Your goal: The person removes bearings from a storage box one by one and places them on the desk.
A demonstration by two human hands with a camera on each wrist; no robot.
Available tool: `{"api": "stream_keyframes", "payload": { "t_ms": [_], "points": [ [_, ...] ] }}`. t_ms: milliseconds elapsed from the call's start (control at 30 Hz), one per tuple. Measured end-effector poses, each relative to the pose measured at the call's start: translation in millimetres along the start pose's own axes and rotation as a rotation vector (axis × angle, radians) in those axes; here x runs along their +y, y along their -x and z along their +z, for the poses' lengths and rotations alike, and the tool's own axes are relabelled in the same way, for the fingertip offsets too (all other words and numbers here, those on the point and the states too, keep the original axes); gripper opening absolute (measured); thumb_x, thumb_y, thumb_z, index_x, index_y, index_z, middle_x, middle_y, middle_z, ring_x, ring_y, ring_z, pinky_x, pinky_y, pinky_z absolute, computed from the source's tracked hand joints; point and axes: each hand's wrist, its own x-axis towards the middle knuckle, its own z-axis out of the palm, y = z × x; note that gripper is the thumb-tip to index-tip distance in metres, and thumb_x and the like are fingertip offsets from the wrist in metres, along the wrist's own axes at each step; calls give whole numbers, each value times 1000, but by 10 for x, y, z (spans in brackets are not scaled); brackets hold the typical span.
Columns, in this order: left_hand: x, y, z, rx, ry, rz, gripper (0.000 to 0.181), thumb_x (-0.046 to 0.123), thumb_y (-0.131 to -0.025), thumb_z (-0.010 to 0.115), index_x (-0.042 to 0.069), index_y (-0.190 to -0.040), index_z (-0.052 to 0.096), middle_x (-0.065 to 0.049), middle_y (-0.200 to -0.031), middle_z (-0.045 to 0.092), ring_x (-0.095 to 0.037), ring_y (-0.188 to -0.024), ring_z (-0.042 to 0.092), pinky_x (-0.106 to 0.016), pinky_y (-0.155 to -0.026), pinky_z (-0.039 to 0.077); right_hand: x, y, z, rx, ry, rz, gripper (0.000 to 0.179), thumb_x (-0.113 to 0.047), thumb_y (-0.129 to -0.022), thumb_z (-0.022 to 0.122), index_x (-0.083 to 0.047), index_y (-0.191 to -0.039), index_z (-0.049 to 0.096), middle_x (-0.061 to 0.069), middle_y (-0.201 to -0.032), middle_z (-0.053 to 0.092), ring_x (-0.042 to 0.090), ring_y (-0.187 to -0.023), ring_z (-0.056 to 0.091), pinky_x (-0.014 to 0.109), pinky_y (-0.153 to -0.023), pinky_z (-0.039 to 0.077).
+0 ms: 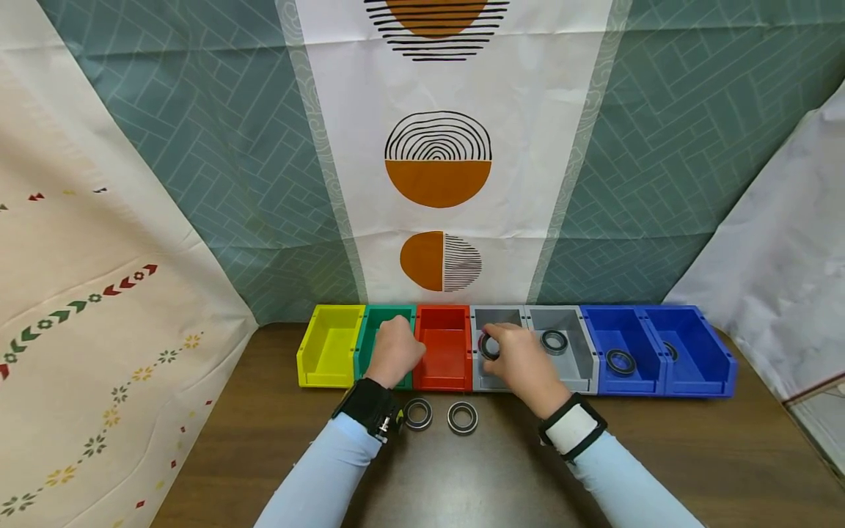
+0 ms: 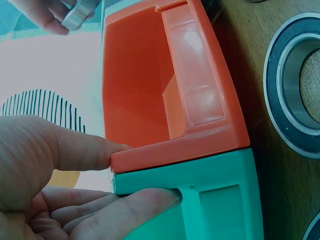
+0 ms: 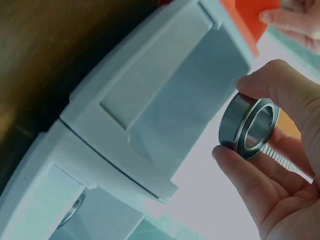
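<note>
Over the left grey bin (image 1: 496, 317), my right hand (image 1: 524, 367) holds a metal ball bearing (image 3: 236, 122) between thumb and fingers, tilted on its side. My left hand (image 1: 394, 352) is at the row's green bin (image 2: 227, 200). In the left wrist view its thumb lies on the edge of the red bin (image 2: 135, 80) and a finger lies inside the green one, pinching the adjoining walls. Two more bearings, a left one (image 1: 430, 415) and a right one (image 1: 451, 418), lie flat on the table in front of the bins.
A yellow bin (image 1: 330, 345) ends the row at left. The right grey bin (image 1: 581, 367) holds a bearing (image 1: 554, 352). Two blue bins stand at right; one bearing (image 1: 620, 370) lies in the left one, another (image 1: 670, 350) in the right one (image 1: 700, 359). Patterned cloth (image 1: 264, 147) hangs behind.
</note>
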Motion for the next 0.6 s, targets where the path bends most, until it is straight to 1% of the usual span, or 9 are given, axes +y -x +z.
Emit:
{"api": "stream_keyframes", "payload": {
  "t_ms": [100,233,300,400,600],
  "points": [
    [-14,-5,-3,-2,5,7,13,14,-80,67,6,-72,60,-6,-56,48,-22,-52,55,-25,-46,42,-30,63,-1,6,-3,-39,54,-14,-64,81,-8,-115,65,10,-113,66,23,-98,65,36,-78,56],
    [-17,-5,-6,0,13,21,15,14,-80,67,7,-69,59,-5,-54,46,-22,-50,55,-25,-44,41,-23,128,0,70,-32,-107,49,-16,-62,81,-10,-109,69,6,-106,69,20,-95,66,35,-80,55],
    [-18,-2,-14,3,13,25,16,13,-80,66,7,-67,59,-5,-53,45,-22,-50,54,-25,-44,40,-15,162,-5,88,-58,-131,48,-18,-62,81,-9,-107,69,5,-105,70,19,-94,67,35,-80,55],
    [-27,-2,-20,-2,17,26,18,13,-80,66,7,-65,58,-4,-52,43,-22,-49,54,-25,-43,40,1,227,-4,90,-85,-132,47,-22,-62,81,-10,-106,70,4,-102,71,16,-91,68,32,-76,56],
    [-49,-13,-1,6,16,35,18,12,-80,65,8,-65,58,-4,-52,43,-22,-48,54,-25,-42,40,29,354,40,33,-97,-64,47,-26,-61,81,-12,-105,70,3,-102,70,14,-89,67,29,-73,56]
  ]
}}
